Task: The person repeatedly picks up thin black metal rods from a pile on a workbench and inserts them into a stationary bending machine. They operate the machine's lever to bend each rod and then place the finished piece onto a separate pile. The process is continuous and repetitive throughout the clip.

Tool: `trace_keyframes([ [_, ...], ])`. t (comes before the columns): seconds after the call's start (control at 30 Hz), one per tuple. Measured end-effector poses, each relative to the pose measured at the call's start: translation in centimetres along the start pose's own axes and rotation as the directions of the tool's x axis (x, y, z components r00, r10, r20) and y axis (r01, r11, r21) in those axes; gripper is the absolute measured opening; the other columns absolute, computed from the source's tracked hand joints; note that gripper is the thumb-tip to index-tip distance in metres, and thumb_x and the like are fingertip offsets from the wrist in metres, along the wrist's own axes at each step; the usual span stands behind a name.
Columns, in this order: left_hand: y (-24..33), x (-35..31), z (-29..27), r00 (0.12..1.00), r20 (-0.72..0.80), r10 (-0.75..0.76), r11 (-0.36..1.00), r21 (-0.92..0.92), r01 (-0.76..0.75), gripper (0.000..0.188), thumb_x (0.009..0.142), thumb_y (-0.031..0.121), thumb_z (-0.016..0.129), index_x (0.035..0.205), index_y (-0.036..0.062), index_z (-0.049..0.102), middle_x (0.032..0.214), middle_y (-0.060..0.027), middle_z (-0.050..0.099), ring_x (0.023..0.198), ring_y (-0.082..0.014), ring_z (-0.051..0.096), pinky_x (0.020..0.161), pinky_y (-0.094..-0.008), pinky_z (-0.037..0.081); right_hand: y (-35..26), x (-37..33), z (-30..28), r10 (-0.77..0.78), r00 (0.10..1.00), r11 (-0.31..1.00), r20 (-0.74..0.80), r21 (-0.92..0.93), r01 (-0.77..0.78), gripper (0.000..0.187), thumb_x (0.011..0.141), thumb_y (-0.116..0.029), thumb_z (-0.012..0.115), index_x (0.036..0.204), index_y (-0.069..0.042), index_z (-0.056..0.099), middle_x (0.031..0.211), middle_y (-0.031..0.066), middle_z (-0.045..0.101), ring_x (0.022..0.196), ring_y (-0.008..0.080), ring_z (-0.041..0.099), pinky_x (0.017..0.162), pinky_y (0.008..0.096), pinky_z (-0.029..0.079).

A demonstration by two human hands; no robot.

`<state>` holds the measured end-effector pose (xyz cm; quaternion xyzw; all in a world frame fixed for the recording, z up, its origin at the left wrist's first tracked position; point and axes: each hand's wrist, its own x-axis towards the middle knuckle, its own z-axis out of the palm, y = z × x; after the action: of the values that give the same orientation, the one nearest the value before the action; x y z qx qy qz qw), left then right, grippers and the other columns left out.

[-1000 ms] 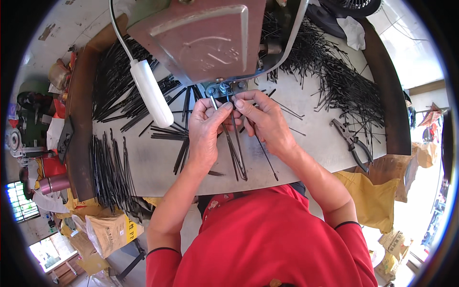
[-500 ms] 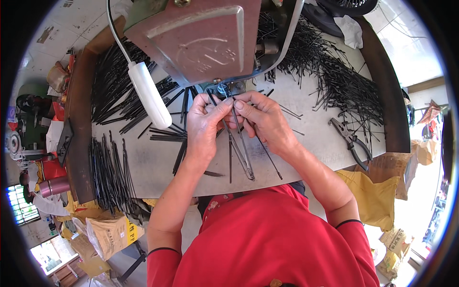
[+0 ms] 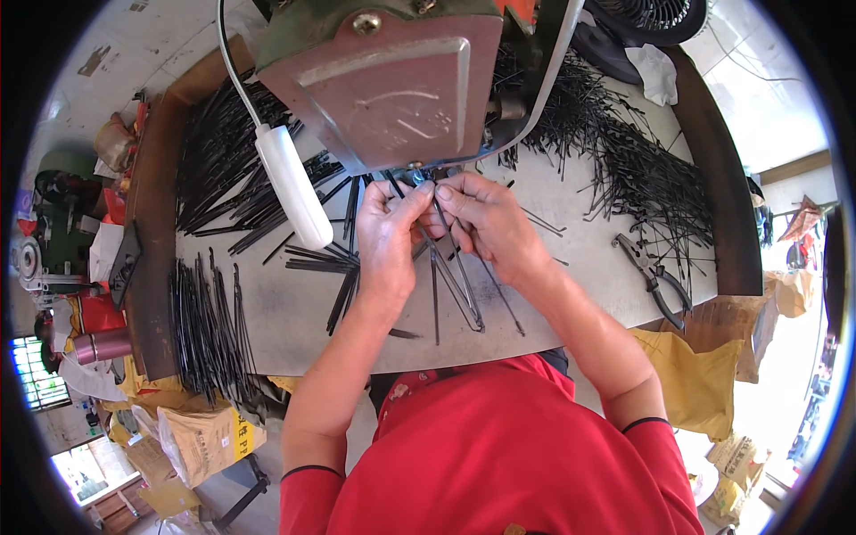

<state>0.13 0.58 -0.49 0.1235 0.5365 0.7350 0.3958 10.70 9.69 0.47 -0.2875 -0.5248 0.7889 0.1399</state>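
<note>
Close together under the machine head (image 3: 385,100), my left hand (image 3: 385,239) and my right hand (image 3: 496,225) both pinch a bundle of thin black metal rods (image 3: 458,290). The rods slant toward me and meet at a bent end near the table's front edge. Their far ends reach the small metal tool of the machine, partly hidden by my fingertips. Loose black rods (image 3: 325,259) lie beside my left hand. A single rod (image 3: 506,303) lies below my right hand.
Heaps of black rods (image 3: 227,169) cover the table's left, with a bundle (image 3: 207,325) at front left. More bent rods (image 3: 624,169) are piled at right. Pliers (image 3: 655,278) lie at the right. A white lamp (image 3: 292,187) hangs left of the machine; a fan (image 3: 646,18) stands behind.
The whole view has shifted slightly, with the machine and table sitting a little lower and farther right. My hands keep their pinch on the rods at nearly the same spot.
</note>
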Motion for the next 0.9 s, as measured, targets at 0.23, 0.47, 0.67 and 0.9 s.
trace_keyframes([
  [0.23,0.7,0.1,0.0,1.000,0.018,-0.024,1.000,0.018,0.024,0.023,0.084,0.009,0.068,0.086,0.0065,0.045,0.068,-0.0063,0.060,0.054,-0.0133,0.058,0.051,-0.0248,0.048,-0.6,0.1,-0.3,0.021,0.999,0.998,0.038,0.053,-0.023,0.017,0.094,-0.016,0.051,0.092,-0.001,0.059,0.064,0.0010,0.056,0.044,0.0051,0.045,0.035,0.0198,0.027],
  [0.47,0.6,0.3,-0.4,1.000,0.004,0.024,0.999,0.034,-0.024,0.023,0.081,0.005,0.071,0.083,0.0073,0.048,0.068,-0.0056,0.060,0.055,-0.0138,0.058,0.049,-0.0241,0.047,0.5,-0.6,1.5,-0.089,0.992,0.992,-0.088,0.078,0.096,0.018,0.095,-0.016,0.049,0.092,-0.001,0.058,0.063,0.0026,0.056,0.043,0.0072,0.047,0.035,0.0213,0.031],
  [0.67,3.0,-1.7,-1.4,0.996,-0.037,0.079,0.965,0.253,-0.067,0.019,0.082,0.007,0.068,0.088,0.0069,0.050,0.070,-0.0039,0.060,0.056,-0.0113,0.056,0.051,-0.0233,0.044,0.4,-3.4,3.0,-0.148,0.988,0.989,0.036,-0.014,0.148,0.020,0.095,-0.016,0.049,0.104,0.000,0.056,0.067,0.0069,0.060,0.047,0.0098,0.054,0.038,0.0254,0.041],
  [0.9,3.5,-3.9,-3.4,0.994,-0.060,0.094,0.934,0.351,-0.068,0.019,0.084,0.009,0.065,0.092,0.0058,0.049,0.073,-0.0093,0.064,0.058,-0.0132,0.059,0.051,-0.0226,0.042,0.7,-4.6,3.2,-0.133,0.987,0.980,0.088,-0.140,0.144,0.021,0.094,-0.013,0.048,0.109,-0.001,0.056,0.064,0.0062,0.061,0.046,0.0136,0.056,0.044,0.0293,0.046],
])
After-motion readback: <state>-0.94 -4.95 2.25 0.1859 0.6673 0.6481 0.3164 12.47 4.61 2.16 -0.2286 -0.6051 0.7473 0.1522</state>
